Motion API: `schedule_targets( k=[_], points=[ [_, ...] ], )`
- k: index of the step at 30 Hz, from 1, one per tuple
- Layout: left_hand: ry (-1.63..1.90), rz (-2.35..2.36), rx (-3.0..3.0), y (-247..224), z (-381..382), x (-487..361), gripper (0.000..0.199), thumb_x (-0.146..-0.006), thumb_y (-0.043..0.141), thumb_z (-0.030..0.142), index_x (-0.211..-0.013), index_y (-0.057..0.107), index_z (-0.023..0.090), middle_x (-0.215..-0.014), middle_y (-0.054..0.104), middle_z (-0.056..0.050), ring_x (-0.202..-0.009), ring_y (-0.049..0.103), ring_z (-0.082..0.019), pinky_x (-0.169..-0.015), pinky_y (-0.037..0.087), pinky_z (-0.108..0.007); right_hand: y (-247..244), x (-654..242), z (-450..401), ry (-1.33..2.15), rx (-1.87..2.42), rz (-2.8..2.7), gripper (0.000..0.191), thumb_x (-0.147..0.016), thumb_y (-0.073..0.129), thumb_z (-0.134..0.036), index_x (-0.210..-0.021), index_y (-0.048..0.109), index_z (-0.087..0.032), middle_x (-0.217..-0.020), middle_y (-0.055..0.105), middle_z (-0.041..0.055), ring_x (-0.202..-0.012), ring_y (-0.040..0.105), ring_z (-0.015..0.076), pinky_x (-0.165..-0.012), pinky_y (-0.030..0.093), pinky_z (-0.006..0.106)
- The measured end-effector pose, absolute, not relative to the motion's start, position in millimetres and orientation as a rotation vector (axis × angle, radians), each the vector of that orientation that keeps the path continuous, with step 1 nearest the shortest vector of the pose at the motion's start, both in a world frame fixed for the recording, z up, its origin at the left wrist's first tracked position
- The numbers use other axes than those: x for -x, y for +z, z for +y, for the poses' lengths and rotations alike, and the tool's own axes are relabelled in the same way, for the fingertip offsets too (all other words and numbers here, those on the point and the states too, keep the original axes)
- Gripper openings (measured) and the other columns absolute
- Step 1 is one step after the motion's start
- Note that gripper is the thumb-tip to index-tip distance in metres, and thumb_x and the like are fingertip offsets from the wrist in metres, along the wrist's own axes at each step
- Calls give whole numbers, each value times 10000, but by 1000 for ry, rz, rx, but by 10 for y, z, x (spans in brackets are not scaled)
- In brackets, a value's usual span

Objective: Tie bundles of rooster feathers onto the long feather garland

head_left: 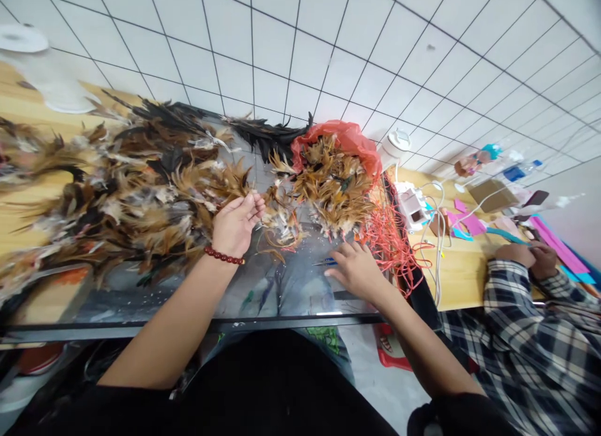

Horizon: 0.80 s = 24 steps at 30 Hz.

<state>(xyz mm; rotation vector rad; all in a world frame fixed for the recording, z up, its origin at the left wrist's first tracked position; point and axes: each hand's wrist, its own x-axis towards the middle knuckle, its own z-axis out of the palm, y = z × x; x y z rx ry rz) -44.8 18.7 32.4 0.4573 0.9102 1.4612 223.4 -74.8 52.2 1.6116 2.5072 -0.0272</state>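
Observation:
My left hand [238, 222], with a dark red bead bracelet [224, 256], is raised over the right side of a large heap of brown, cream and black feathers [154, 204]. Its thumb and fingers are pressed together; what they hold, if anything, cannot be made out. On the grey tabletop my right hand [355, 270] lies palm down, fingers spread. Beside its fingertips is a slim blue-and-metal tool [326, 261], partly covered. Brown feathers [333, 186] are bunched against a red plastic bag [350, 139], and a small feather clump [282, 220] lies between my hands.
Tangled orange-red cords [394, 248] pile up at the right by a black edge [420, 289]. A white lidded cup [397, 143] and white cables [439, 248] stand beyond. At far right, a person in a plaid sleeve [509, 292] works near pink sheets [469, 223]. A tiled wall closes the back.

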Motion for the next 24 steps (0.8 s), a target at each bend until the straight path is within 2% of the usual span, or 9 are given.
schedule_targets(
  k=[2,5,6,10,14,15,17,20,24],
  points=[
    [1448,917,-468,296,194,428,183,-705,802,269,-778,693,141,-747,667,-27,-715,624,-103,-722,499,-236,519,-2108,-639,55,-1589,2649,369,-982,436,-451,-1199,628,-224,-1170,630,105,-1059,512,243,-870,329,363],
    [1445,931,-519,244,204,390,217,-687,823,292,-763,681,147,-732,654,-16,-702,616,-97,-711,499,-238,481,-1811,-365,92,-1400,2818,360,-1013,350,-239,-1276,594,-268,-1099,643,78,-978,514,197,-850,299,356],
    [1450,941,-539,228,206,379,222,-682,829,295,-755,679,149,-728,654,-15,-701,616,-97,-707,499,-237,456,-1719,-278,93,-1324,2850,368,-1014,346,-233,-1286,591,-268,-1099,639,81,-980,508,199,-846,292,360],
    [1472,965,-577,189,217,375,229,-660,844,298,-711,678,149,-722,667,-20,-700,618,-101,-690,499,-229,408,-1592,-123,71,-1227,2869,342,-1010,363,-233,-1106,691,-229,-1088,649,92,-963,506,199,-829,282,361],
    [1485,924,-603,194,233,423,230,-648,846,299,-701,686,142,-747,681,-33,-725,633,-111,-715,508,-240,570,-1908,-294,122,-1419,2964,350,-1001,373,-220,-1152,690,-230,-1230,641,94,-1029,536,190,-854,294,346],
    [1478,908,-610,201,233,433,230,-646,847,297,-703,688,141,-752,684,-38,-730,637,-116,-721,511,-246,628,-2016,-359,128,-1455,2945,357,-992,374,-194,-1149,693,-226,-1215,652,96,-1003,550,185,-841,300,341],
    [1441,887,-626,216,226,437,233,-644,847,302,-709,695,138,-739,682,-46,-712,637,-125,-705,513,-257,730,-2205,-471,82,-1487,2821,348,-967,398,-164,-1102,713,-225,-1068,698,86,-923,574,181,-816,313,331],
    [1335,881,-663,234,193,407,245,-647,844,319,-716,710,126,-650,646,-36,-616,599,-119,-631,498,-257,813,-2335,-527,-9,-1519,2572,272,-936,468,-194,-997,733,-202,-907,700,83,-858,600,189,-783,345,316],
    [1237,905,-733,224,147,346,269,-618,856,334,-703,728,113,-572,601,-23,-560,555,-111,-584,480,-248,827,-2264,-404,-131,-1643,2571,296,-967,454,-260,-1141,690,-218,-1034,699,82,-946,632,176,-812,401,277]
  ],
)
